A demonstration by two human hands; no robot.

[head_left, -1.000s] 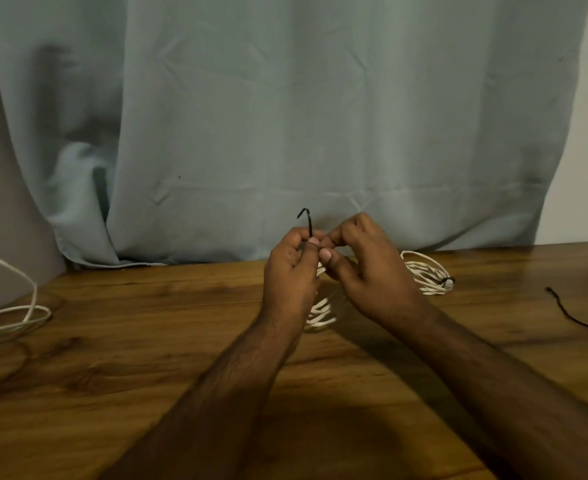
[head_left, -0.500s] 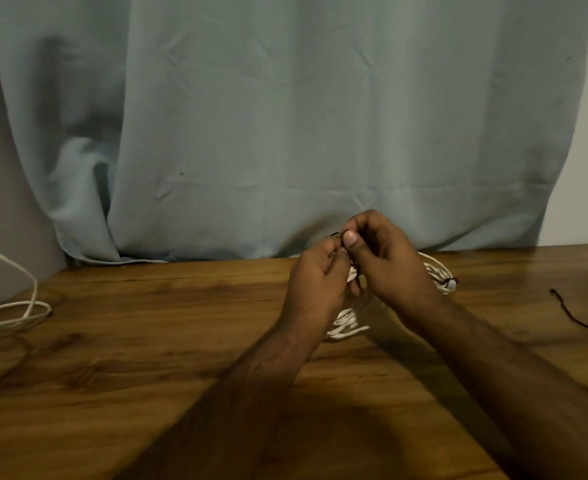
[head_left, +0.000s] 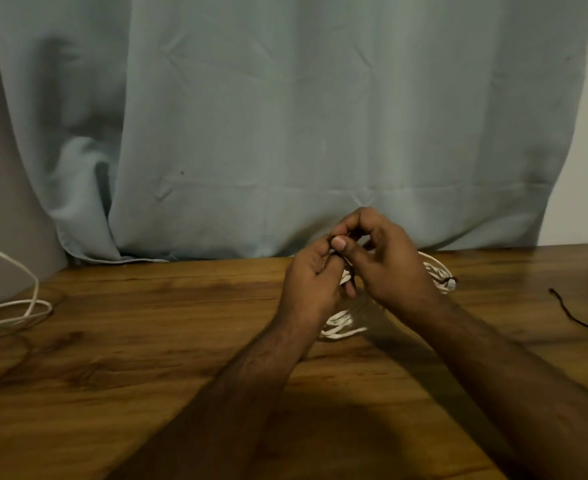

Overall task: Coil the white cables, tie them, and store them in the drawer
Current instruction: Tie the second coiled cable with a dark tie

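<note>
Reaching out over the brown wood-grain worktop (head_left: 147, 393), two bare forearms meet just above a coiled bundle of white cable (head_left: 343, 323) lying on the wood; the left hand (head_left: 315, 282) has its fingers curled inward, its fingertips pinching a thin black tie (head_left: 352, 277) that runs down across the white strands; the right hand (head_left: 386, 258) is curled too, thumb and forefinger pinched on the upper end of that same tie, thumbnail facing the viewer, the remaining fingers loosely bent; the two hands touch at the fingertips; part of the coil shows below the left wrist, and more white loops (head_left: 438, 271) show just past the right hand, with a small dark band on them, though whether these belong to the same bundle I cannot tell; well apart to the right a loose thin black cord (head_left: 575, 311) lies on the wood; at the far left edge a loose, uncoiled white cable (head_left: 19, 306) trails in open loops off the worktop; behind everything hangs a pale blue-grey fabric curtain (head_left: 285, 116), its hem touching the back of the worktop.
</note>
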